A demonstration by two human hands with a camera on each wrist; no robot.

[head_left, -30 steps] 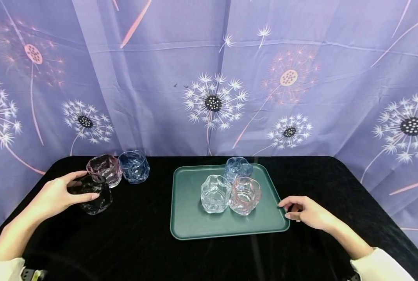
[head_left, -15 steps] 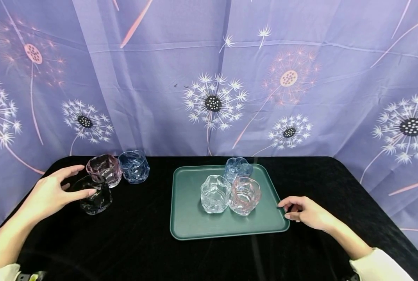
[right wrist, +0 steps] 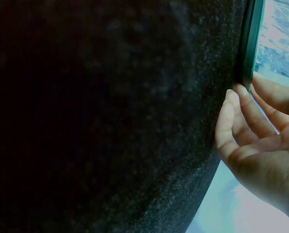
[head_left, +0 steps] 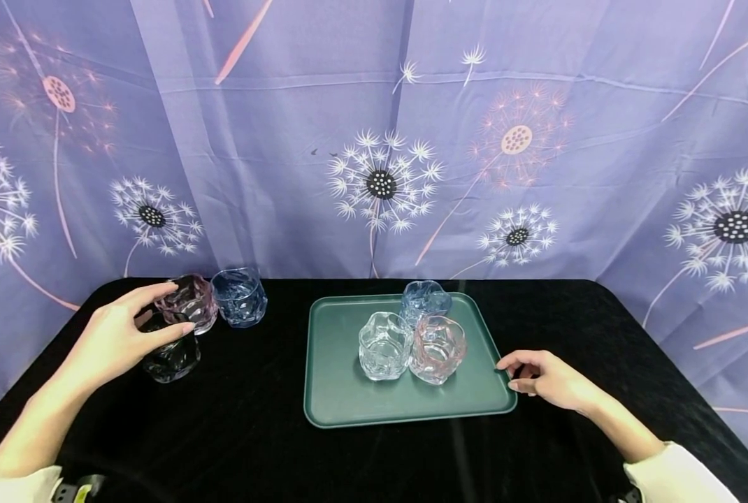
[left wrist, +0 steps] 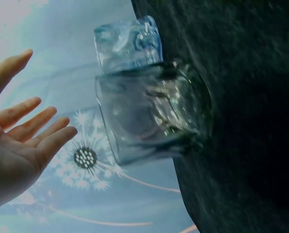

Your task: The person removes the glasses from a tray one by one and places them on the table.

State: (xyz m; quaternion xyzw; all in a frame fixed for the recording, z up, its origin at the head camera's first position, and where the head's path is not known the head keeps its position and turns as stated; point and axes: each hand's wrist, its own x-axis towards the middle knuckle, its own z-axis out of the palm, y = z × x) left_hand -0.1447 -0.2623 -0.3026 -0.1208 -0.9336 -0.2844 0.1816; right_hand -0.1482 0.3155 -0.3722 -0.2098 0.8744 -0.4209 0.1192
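Observation:
My left hand (head_left: 112, 339) hovers over a dark smoky glass (head_left: 171, 360) standing on the black table. The left wrist view shows the hand (left wrist: 25, 136) with its fingers spread and apart from that glass (left wrist: 149, 111). Behind the smoky glass stand a pinkish-purple glass (head_left: 200, 302) and a blue glass (head_left: 242, 299). My right hand (head_left: 553, 381) pinches the right rim of a green tray (head_left: 339, 398). In the right wrist view, fingertips meet at the tray's rim (right wrist: 250, 43). On the tray a clear glass (head_left: 383, 349), a pink glass (head_left: 438, 353) and a light blue glass (head_left: 426, 300) stand close together.
Black cloth covers the table (head_left: 235, 433). A purple curtain (head_left: 286, 188) with dandelion prints hangs right behind it and along both sides.
My left hand drew back leftward from the smoky glass with its fingers opened, then rose and moved right over it. The right hand and the tray have stayed put.

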